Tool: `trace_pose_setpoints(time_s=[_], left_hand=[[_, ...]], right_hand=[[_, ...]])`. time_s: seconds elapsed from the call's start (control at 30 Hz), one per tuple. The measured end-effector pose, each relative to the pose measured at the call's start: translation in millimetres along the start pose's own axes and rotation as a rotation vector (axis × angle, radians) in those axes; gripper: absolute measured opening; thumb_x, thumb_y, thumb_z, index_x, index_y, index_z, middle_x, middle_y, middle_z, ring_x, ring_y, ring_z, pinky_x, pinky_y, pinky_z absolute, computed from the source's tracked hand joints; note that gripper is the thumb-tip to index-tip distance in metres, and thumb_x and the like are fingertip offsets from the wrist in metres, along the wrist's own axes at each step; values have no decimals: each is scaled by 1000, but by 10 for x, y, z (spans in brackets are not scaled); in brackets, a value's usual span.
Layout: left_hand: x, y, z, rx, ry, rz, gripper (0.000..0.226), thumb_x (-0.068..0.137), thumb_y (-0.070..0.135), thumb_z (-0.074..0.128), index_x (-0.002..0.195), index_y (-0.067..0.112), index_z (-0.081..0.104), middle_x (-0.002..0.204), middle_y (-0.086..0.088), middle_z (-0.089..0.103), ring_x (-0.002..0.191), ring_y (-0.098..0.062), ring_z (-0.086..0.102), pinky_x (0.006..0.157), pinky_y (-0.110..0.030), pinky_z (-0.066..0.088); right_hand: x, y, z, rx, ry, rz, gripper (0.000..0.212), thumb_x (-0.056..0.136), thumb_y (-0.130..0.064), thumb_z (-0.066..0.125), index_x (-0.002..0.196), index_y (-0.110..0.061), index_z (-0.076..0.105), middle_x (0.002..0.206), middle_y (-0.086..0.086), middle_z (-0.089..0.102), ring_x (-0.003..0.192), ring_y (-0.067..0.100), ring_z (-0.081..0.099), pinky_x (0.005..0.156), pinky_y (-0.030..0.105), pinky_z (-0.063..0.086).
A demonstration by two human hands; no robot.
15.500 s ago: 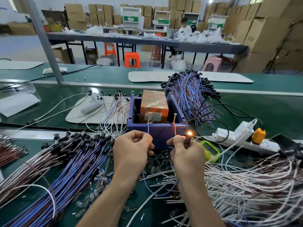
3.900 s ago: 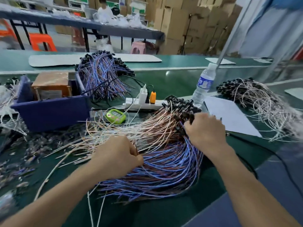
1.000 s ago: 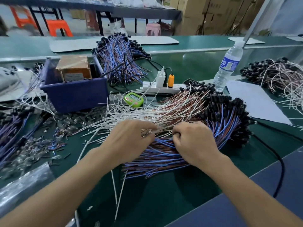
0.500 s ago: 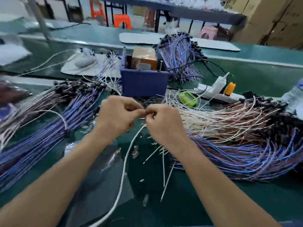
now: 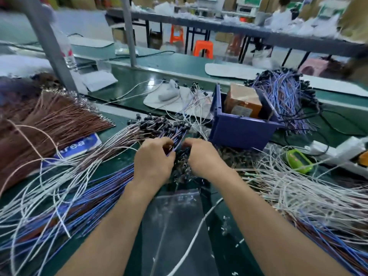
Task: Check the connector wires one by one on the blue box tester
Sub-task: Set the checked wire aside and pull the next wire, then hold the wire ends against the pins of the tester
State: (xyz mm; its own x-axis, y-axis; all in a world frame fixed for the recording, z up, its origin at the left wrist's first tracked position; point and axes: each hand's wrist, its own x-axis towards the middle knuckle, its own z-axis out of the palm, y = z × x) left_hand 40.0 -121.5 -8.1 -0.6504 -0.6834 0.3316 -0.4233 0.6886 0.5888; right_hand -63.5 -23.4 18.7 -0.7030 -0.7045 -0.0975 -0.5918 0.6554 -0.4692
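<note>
Connector wires [image 5: 159,127] litter the green factory bench [image 5: 137,82]; left grip [image 5: 153,162], right grip [image 5: 203,156] clutch them.

One head-worn view — forward and down, close over left hand [image 5: 153,162], right hand [image 5: 203,156], connector wires [image 5: 159,125]

Both forearms show bare to the near edge of view, and the left hand [image 5: 153,162] and right hand [image 5: 203,156] appear bare too, though blur smears the fingers.
</note>
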Motion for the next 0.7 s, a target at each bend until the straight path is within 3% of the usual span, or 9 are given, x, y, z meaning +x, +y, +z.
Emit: trace_pose_setpoints(time_s=[0.07,0.13,0.2,0.3,0.37,0.43,0.53,0.6,0.7], left_hand=[[28,-28,0,-19,-9,-9,26,87,24,77,113,28,77,106,-5,73,103,-27,64,89,-36,51],[38,-51,7,-33,-9,-8,25,87,21,76,111,29,78,105,-3,74,103,-25,64,88,-34,50],[60,-69,12,-53,-12,-25,25,87,19,74,108,31,79,105,-1,74,101,-22,65,89,-32,50],[80,-71,-8,-117,-11,-77,25,88,14,69,102,32,81,99,7,77,94,-17,67,88,-30,54],[90,-57,-28,-168,-12,-108,25,88,13,68,97,32,82,92,11,78,85,-12,68,84,-29,56],[77,-46,-52,-221,-16,-111,22,89,17,69,95,33,82,87,14,77,74,-4,66,76,-26,56],[28,-35,-96,-228,50,-14,9,89,36,74,93,35,82,87,12,76,75,-6,63,70,-25,47],[-30,-1,-122,-150,125,125,18,87,48,72,95,35,82,87,6,77,81,-10,58,76,-29,43],[-100,85,-151,-127,166,290,16,84,40,73,93,31,83,84,9,78,79,-2,54,79,-23,36]], right_hand=[[56,16,37,-123,8,-52,49,84,6,58,123,-23,63,111,3,55,104,28,57,77,32,43],[66,32,50,-110,82,-66,39,84,3,58,111,-23,66,103,0,52,104,29,56,80,35,46],[43,46,60,-27,154,-95,31,85,-2,61,106,-25,69,106,-2,58,104,25,56,87,37,49],[-17,38,78,14,128,-161,23,87,-15,65,107,-25,72,114,-3,64,109,22,55,97,37,48],[-44,31,81,42,143,-165,16,87,-18,70,101,-26,73,111,-6,65,107,19,56,96,35,48],[-75,43,48,133,240,-139,12,85,-19,76,90,-29,72,102,-10,66,93,10,60,85,29,49],[-170,96,-63,339,354,-65,17,83,-18,80,81,-31,68,78,-12,68,70,0,61,60,10,44],[-257,158,-151,556,410,-16,14,83,-16,79,81,-27,69,73,-8,71,65,2,63,61,14,48],[-445,262,-280,1123,502,72,14,94,-6,68,88,-19,65,80,3,75,69,15,70,64,30,57]])
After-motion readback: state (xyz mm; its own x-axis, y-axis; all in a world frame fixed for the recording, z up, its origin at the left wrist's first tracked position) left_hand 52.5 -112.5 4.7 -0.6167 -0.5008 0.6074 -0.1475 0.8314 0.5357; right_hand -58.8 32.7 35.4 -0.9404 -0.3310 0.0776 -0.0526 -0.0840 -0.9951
